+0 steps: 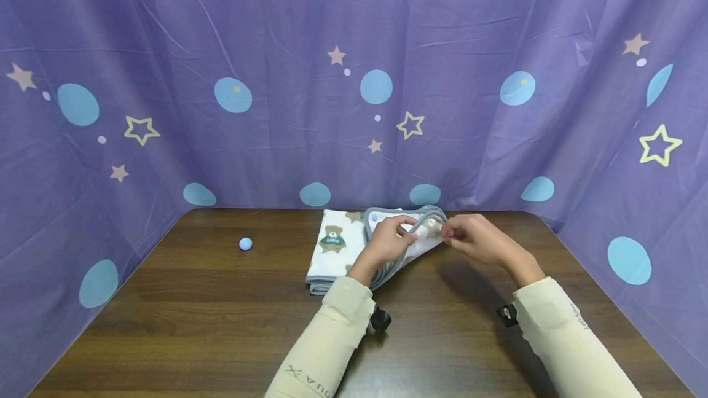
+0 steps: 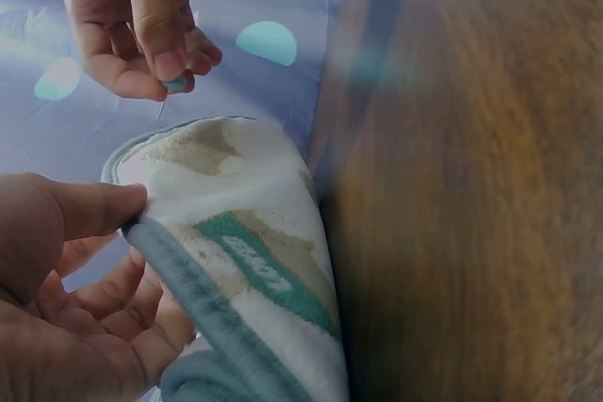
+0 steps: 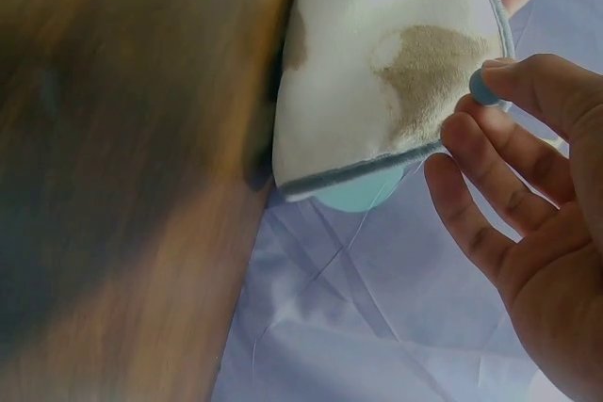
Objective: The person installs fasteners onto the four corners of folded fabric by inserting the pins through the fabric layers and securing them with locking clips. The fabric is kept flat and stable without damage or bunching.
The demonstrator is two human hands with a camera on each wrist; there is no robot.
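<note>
A white blanket (image 1: 330,260) with brown bears in green tops and a grey-blue trim lies folded at the back of the table. My left hand (image 1: 385,243) pinches its trimmed edge between thumb and fingers, holding a raised flap (image 2: 273,233). To the right, my right hand (image 1: 480,239) pinches a small round blue piece (image 3: 484,88) between thumb and forefinger, close to the blanket's corner. A thin line shows below that piece in the left wrist view; what it is, I cannot tell. Another small blue spot (image 1: 374,217) sits on the blanket behind my left hand.
A light blue ball-like piece (image 1: 246,244) lies on the brown wooden table (image 1: 193,324), left of the blanket. A purple curtain (image 1: 287,35) with stars and blue dots hangs along the table's back and sides.
</note>
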